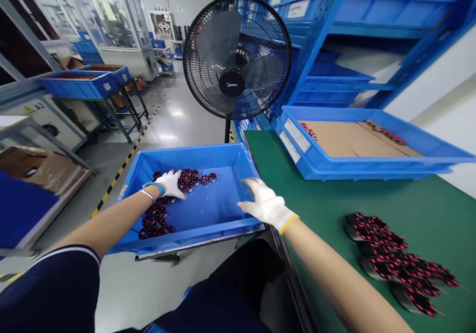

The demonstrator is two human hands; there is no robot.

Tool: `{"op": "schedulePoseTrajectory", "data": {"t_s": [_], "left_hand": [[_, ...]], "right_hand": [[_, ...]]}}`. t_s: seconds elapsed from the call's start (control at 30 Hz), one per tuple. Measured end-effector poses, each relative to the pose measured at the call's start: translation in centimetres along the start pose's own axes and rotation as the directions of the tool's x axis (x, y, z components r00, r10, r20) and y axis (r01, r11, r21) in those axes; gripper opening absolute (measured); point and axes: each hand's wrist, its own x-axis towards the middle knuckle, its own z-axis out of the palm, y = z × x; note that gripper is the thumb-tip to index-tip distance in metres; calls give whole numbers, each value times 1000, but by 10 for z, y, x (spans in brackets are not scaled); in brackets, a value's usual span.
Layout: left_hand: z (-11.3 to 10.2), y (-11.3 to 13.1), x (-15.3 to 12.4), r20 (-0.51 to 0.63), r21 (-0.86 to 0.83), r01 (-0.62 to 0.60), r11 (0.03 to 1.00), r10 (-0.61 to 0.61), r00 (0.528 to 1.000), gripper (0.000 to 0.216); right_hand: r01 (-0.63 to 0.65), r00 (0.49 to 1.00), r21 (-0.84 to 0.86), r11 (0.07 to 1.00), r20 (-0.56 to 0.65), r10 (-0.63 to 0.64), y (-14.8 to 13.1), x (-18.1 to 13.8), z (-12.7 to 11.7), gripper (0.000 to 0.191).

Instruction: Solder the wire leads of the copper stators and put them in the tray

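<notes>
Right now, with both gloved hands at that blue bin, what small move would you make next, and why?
Probably close the left hand on a few of the coils beneath it. It lies on the pile in the blue bin, while the right hand rests spread at the bin's right wall, seemingly steadying it.

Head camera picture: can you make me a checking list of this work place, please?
surface: green mat-covered table, on the person's right.
job's things: small red-and-black wound coils piled in a blue plastic bin beside the table.
clutter: heap of red-and-black coils on the table; blue tray with a cardboard sheet.
hands: white-gloved left hand rests on the small coils; white-gloved right hand, fingers spread, at the bin's right wall.
cables: nothing seen.
surroundings: black pedestal fan, blue shelving, grey floor.
</notes>
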Motion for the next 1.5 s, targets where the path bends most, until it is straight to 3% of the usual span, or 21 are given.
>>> {"op": "schedulePoseTrajectory", "data": {"t_s": [0.17,0.3,0.43,0.53,0.67,0.9,1.17,1.5], "left_hand": [[20,-28,14,-15,25,81,996,-81,997,137],[24,-32,26,-47,68,65,996,-62,997,135],[28,-27,34,-84,111,63,992,-54,995,135],[30,-24,38,-118,116,71,991,-57,991,132],[28,-22,39,-123,111,29,993,-15,992,128],[26,-22,40,-117,110,-51,993,64,991,126],[34,-22,42,-91,94,-21,995,29,995,133],[45,4,31,-91,79,-106,991,113,989,105]], "right_hand": [[-10,958,-258,966,274,83,-42,100,56,86],[-34,957,-272,962,268,110,-60,148,97,107],[0,962,-296,955,261,81,-63,170,129,125],[101,957,-280,955,289,-17,-59,175,140,123],[123,959,-262,957,278,-48,-58,174,141,118],[273,932,-227,935,303,-198,-73,170,153,113],[333,915,-310,891,334,-226,-84,171,152,105],[235,932,-339,911,345,-113,-73,151,142,93]]}}
